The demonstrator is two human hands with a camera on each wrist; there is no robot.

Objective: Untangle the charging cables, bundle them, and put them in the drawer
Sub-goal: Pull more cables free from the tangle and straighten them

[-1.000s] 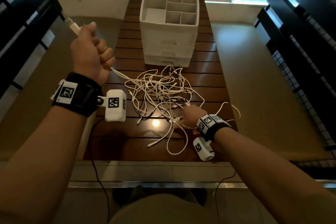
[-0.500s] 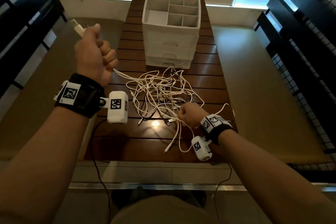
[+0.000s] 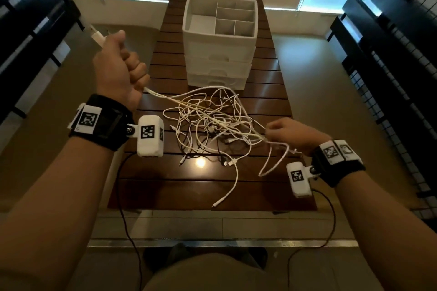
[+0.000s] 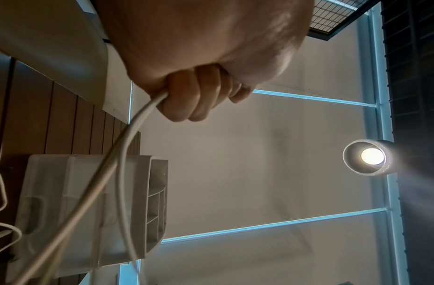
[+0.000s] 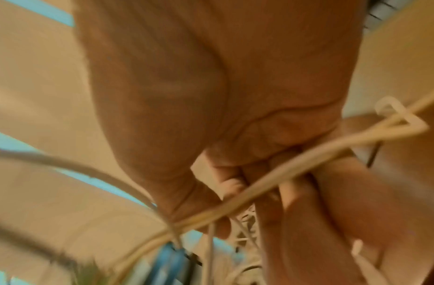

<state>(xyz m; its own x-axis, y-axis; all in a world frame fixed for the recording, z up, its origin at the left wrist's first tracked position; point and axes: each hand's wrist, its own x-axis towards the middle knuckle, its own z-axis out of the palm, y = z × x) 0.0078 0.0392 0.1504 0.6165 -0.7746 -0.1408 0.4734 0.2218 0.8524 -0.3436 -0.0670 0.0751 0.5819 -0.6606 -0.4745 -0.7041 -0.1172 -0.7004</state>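
On the brown table (image 3: 264, 92), in front of the white drawer box (image 3: 218, 54), the charging cables (image 3: 210, 123) lie in one big knot. The left hand (image 3: 118, 71) is a tight fist around one white cable, with its plug end (image 3: 95, 36) poking out on top. The right hand (image 3: 290, 134) pinches a few strands at the knot's right side. The best way is to pull slowly and hold the knot back, so that one cable slides out. Yanking hard would likely make the knot tighter.
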